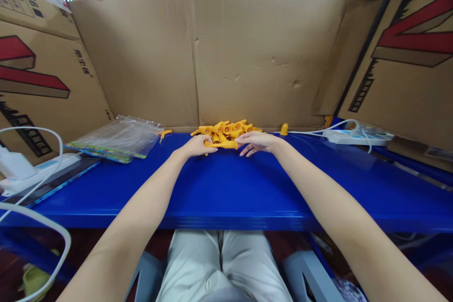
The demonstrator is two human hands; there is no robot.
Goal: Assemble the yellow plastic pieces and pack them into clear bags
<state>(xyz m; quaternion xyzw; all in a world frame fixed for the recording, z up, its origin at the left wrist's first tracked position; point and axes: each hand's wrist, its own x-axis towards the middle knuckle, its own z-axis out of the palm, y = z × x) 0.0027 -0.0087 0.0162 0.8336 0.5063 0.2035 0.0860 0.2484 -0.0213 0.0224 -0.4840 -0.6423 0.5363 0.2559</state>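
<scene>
Between left hand (196, 145) and right hand (261, 139) — one yellow piece (227, 145), more yellow pieces (228, 129) behind.

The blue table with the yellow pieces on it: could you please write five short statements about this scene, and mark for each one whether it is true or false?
1. The left hand and the right hand are both at the pile of yellow pieces. True.
2. The clear bags lie to the right of the pile. False: the clear bags lie to its left.
3. A single yellow piece stands apart, to the right of the right hand. True.
4. Both hands wear gloves. False: both are bare.
5. A cardboard panel stands behind the pile. True.
</scene>
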